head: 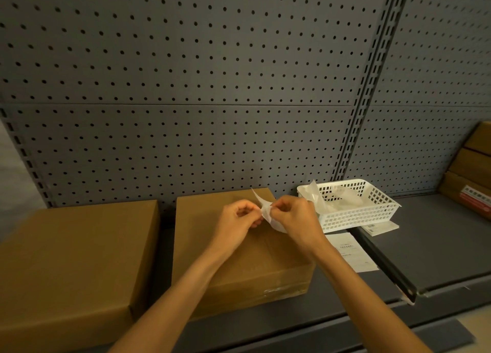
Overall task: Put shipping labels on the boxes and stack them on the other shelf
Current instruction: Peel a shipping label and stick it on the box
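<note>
Head view: left hand [240,214] and right hand [292,214] both pinch a shipping label [265,210], peeling its backing; next, press it flat onto the cardboard box [239,267].

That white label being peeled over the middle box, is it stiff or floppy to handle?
Probably floppy: the label curls and bends between the left hand and right hand. It looks thin and slightly translucent, so likely very light. Peeled backings lie crumpled in the white basket, which suggests it creases easily.

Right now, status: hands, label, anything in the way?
Both hands, left and right, pinch a label, peeling it. Middle box below, unlabelled. White basket alongside, not obstructing.
</note>
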### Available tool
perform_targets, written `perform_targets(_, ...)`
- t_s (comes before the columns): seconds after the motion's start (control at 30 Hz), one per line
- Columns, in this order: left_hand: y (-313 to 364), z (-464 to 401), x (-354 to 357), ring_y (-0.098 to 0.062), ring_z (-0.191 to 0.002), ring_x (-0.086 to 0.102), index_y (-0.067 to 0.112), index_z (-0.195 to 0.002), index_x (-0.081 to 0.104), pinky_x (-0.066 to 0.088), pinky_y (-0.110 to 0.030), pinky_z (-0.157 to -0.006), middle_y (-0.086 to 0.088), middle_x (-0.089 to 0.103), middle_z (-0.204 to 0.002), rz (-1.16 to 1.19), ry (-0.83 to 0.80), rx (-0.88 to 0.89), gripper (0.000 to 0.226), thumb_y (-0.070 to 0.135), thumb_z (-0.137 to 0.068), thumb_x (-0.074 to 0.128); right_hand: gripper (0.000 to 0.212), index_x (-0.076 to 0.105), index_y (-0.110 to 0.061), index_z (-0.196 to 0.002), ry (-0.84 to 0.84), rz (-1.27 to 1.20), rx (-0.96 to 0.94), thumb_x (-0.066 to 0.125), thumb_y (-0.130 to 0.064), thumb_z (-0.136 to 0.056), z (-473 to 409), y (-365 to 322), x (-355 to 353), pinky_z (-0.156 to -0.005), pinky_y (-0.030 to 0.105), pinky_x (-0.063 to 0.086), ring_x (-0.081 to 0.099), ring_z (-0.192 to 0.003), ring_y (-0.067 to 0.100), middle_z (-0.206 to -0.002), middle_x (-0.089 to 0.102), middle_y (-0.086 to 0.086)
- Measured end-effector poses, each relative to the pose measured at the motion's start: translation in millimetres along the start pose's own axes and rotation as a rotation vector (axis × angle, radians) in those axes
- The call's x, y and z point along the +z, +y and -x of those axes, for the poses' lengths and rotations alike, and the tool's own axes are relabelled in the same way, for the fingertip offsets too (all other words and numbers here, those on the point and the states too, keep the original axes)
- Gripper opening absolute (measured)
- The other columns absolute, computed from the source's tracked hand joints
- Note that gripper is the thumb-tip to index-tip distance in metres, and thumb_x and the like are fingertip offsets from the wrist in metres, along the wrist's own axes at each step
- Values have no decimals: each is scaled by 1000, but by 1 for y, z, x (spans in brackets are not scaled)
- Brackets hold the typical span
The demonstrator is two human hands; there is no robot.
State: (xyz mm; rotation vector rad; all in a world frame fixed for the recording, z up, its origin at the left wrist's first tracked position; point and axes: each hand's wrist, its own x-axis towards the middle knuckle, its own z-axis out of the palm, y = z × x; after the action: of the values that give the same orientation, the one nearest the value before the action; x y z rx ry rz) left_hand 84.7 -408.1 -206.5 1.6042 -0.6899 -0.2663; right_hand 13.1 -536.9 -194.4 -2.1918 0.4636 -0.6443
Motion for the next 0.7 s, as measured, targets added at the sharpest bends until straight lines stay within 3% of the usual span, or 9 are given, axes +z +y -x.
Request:
perform_targets(0.17, -2, -3, -3, -8, -73, 61, 11, -84, 65, 48, -8, -63, 0, 66, -81, 1, 113, -31, 11, 7, -90, 57, 10, 69, -11, -79, 88, -94, 132, 62, -10, -86, -9, 6, -16, -66, 28, 53, 61, -72, 12, -75, 66, -2)
perform_targets(0.3, -4, -5, -4, -10, -75, 62, 8, -89, 65, 49, -8, -63, -3, 67, -84, -25, 171, -48, 9, 10, -92, 57, 16, 67, -12, -73, 116, -230, 188, 60, -6, -86, -14, 13, -31, -59, 14, 50, 61, -65, 8, -71, 66, 0)
perform_targets(0.47, -6, -8, -7, -11, -76, 63, 14, -85, 65, 47, -12, -65, -2, 67, -83, -53, 246, -75, 10, 13, -91, 58, 19, 68, -11, -70, 105, -306, 188, 59, -2, -84, -21, 20, -44, -62, 19, 53, 61, -63, 12, -68, 67, 5)
perform_targets(0.7, -4, -12, -10, -12, -75, 62, 15, -82, 65, 46, -14, -66, -1, 67, -79, -96, 317, -87, 12, 11, -91, 57, 20, 68, -11, -70, 109, -318, 164, 58, -2, -85, -31, 35, -65, -59, 15, 52, 59, -61, 11, -65, 66, 3)
